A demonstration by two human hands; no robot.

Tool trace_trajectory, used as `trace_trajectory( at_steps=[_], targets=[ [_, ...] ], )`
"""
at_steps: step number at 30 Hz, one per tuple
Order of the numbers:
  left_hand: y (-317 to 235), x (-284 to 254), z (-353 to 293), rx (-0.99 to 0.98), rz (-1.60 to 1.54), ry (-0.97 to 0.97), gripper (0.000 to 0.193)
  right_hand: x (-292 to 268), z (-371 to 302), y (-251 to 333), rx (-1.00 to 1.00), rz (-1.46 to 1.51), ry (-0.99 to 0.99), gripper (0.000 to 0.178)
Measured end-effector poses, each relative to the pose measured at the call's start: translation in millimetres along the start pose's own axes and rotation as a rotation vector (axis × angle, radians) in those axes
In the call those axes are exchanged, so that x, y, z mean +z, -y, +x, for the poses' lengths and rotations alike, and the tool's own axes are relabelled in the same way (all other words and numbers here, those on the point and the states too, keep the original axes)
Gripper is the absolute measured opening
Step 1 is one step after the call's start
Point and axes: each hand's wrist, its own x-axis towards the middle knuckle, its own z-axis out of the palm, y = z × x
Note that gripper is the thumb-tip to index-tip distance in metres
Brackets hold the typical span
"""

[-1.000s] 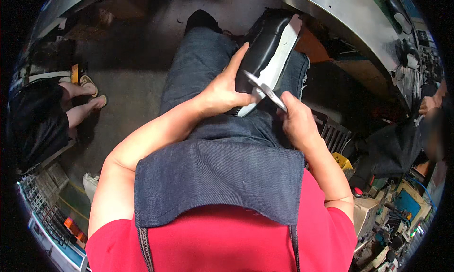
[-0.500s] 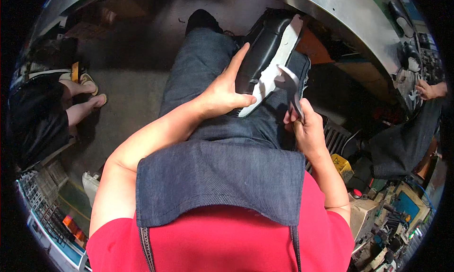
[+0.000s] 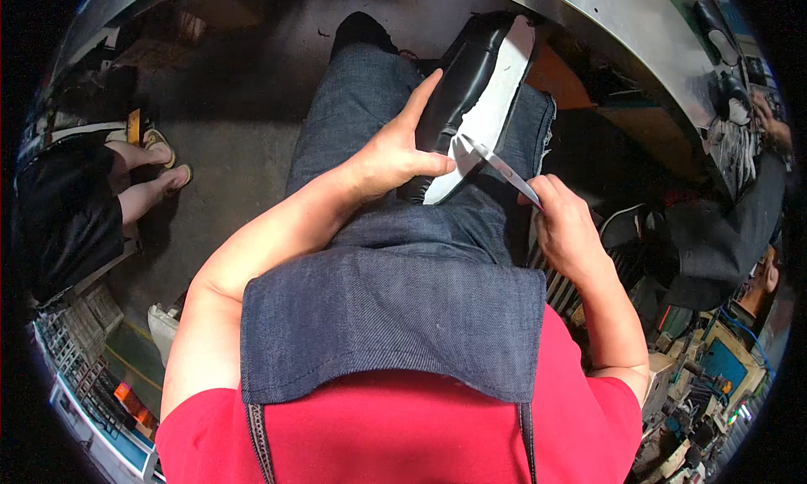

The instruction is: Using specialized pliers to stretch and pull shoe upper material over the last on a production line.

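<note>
Silver tool to white sole: a black shoe worked across the lap.
The black shoe (image 3: 472, 74) rests slantwise on the denim-covered thigh (image 3: 328, 126), just beside the metal worktop (image 3: 618, 38), its white underside (image 3: 494, 97) turned rightward. The left hand (image 3: 388, 163) steadies it, fingers spread wide — thumb on the white face, index finger along the black side, the others hidden. The right hand (image 3: 563, 219) has its fingers closed round the silver hand tool (image 3: 503, 166), whose tips lie over the white part; whether they bite cannot be told. The step appears to be tidying or pulling at that surface. The next move calls for a firm left hold and tips guided clear of the thumb.
</note>
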Motion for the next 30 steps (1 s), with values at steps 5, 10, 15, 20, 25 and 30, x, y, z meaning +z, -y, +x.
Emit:
trace_trajectory(
  at_steps=[5, 10, 15, 20, 25, 30],
  targets=[
    [3.3, -0.5, 1.2, 0.019, 0.024, -0.009, 0.109, -6.9, 7.2, 3.2, -0.068, -0.218, -0.001, 0.027],
    [-3.5, 0.5, 1.5, -0.017, 0.03, 0.011, 0.109, -7.2, 10.1, 4.2, -0.089, -0.339, -0.065, 0.027],
    [5.1, 0.7, 3.8, 0.053, 0.09, -0.013, 0.109, -8.7, 19.7, 0.2, -0.145, -0.442, -0.127, 0.025],
    [1.9, 1.6, 1.9, 0.028, 0.099, 0.01, 0.109, 1.3, 30.8, -37.9, -0.244, -0.279, -0.089, 0.02],
    [-1.8, -2.7, 3.2, -0.045, 0.023, 0.068, 0.11, 12.9, 46.9, -62.8, -0.315, 0.005, -0.045, 0.011],
    [10.5, -5.8, 3.9, 0.014, -0.022, 0.108, 0.111, 12.0, 49.3, -65.8, -0.322, 0.026, -0.025, 0.01]
  ],
)
